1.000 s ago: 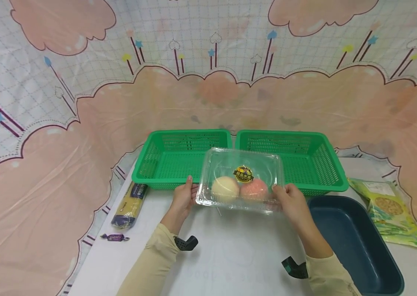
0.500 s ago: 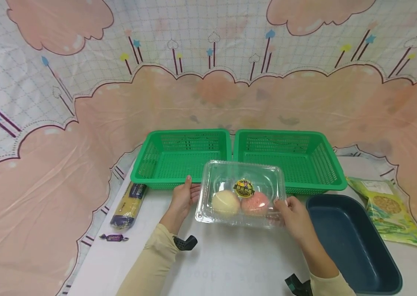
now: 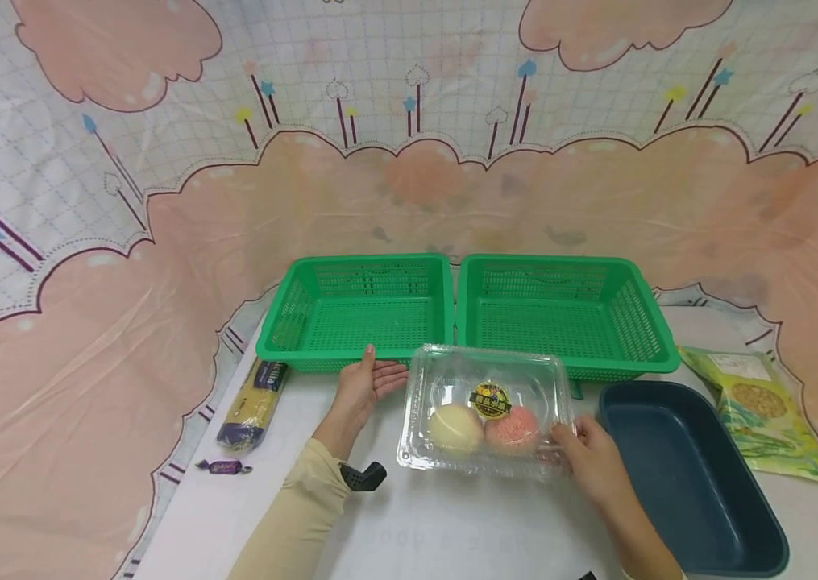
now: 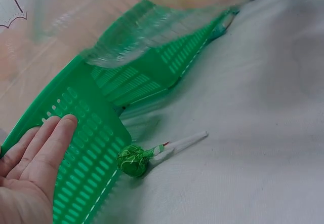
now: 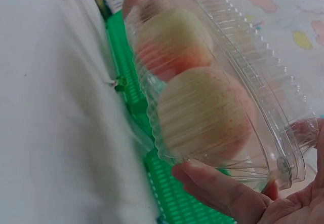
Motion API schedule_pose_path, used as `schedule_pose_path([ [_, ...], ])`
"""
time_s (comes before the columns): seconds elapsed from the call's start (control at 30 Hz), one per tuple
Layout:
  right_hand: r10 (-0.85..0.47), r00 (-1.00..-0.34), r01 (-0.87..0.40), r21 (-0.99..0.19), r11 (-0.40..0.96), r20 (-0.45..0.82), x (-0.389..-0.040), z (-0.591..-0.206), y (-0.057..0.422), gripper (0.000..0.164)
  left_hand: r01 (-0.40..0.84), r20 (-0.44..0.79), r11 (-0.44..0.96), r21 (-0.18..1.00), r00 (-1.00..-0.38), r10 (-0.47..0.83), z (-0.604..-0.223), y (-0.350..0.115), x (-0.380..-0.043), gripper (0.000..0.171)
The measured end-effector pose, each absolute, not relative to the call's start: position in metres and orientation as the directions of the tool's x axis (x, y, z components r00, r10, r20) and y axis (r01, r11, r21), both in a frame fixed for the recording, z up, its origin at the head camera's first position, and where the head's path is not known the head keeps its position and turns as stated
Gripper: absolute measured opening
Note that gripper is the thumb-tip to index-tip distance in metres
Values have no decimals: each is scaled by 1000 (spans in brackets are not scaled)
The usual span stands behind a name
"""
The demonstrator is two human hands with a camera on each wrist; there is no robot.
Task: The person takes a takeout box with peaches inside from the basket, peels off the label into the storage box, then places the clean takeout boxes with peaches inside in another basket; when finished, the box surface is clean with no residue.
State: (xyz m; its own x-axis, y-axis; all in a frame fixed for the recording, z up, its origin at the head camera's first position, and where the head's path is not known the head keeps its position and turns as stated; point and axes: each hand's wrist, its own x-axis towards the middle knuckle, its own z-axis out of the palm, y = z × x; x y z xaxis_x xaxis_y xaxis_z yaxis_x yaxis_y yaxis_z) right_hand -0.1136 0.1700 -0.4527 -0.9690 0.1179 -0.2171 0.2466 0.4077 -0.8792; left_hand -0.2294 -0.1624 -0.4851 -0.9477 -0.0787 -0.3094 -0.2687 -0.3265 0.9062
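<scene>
My right hand (image 3: 593,459) grips the right edge of a clear plastic fruit box (image 3: 445,387) with a black and gold label on its lid. Two peaches sit inside, a pale one (image 3: 455,427) and a pinker one (image 3: 512,431); the right wrist view shows the box held above the white table with fingers underneath. My left hand (image 3: 363,388) has its fingers straight and holds nothing, beside the left green basket (image 3: 358,355). In the left wrist view, a green-wrapped lollipop (image 4: 134,160) lies on the table next to the baskets.
A second green basket (image 3: 568,362) stands right of the first. A dark blue tub (image 3: 699,475) and a yellow-green packet (image 3: 771,411) are on the right. On the left lie a yellow and purple packet (image 3: 252,407) and a purple-wrapped candy (image 3: 224,466).
My right hand has brought the fruit box down and toward me, then slightly right. The box has moved away from my left hand, which has stayed nearly in place.
</scene>
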Motion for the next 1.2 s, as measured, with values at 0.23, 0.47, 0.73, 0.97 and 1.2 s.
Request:
schedule_pose_path([
  [0.23,125,-960,280,-867,413,-250,-107,-468,177,32,-266,-305,-351,898,-950,-59,-483,-163,-229,67],
  [0.47,120,-953,303,-847,436,-279,-104,-485,177,32,-273,-311,-357,893,-949,-54,-484,-164,-229,67],
  [0.73,119,-951,307,-836,455,-285,-108,-495,175,33,-271,-309,-355,895,-949,-55,-484,-164,-229,68],
  [0.97,105,-950,309,-834,457,-295,-111,-494,176,33,-263,-303,-351,899,-951,-64,-481,-163,-229,67],
  [1.2,100,-944,323,-826,461,-313,-111,-494,176,34,-276,-316,-349,895,-947,-61,-478,-165,-227,65],
])
